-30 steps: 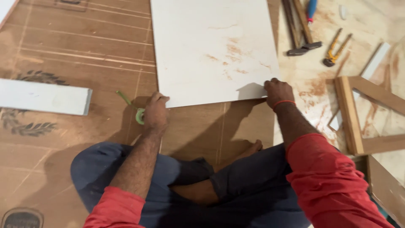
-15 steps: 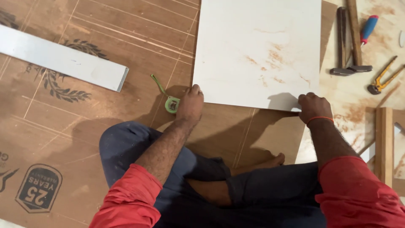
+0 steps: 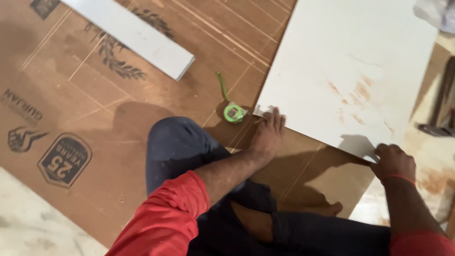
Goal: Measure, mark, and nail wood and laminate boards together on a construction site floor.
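Note:
A large white laminate sheet [image 3: 350,71] lies on a brown plywood board [image 3: 71,95]. My left hand [image 3: 268,132] rests at the sheet's near left corner, fingers spread on its edge. My right hand [image 3: 393,161] presses on the sheet's near right corner, fingers curled over the edge. A small green tape measure [image 3: 233,113] with its tab pulled out lies on the plywood just left of my left hand. I sit cross-legged in dark trousers and red sleeves.
A long white strip [image 3: 137,35] lies on the plywood at the upper left. A dark tool [image 3: 443,102] lies at the right edge on a dusty surface. Pale floor [image 3: 28,223] shows at the lower left.
The view has swung right and closer. Both hands stay on the sheet's near corners, and the sheet now sits more tilted in view.

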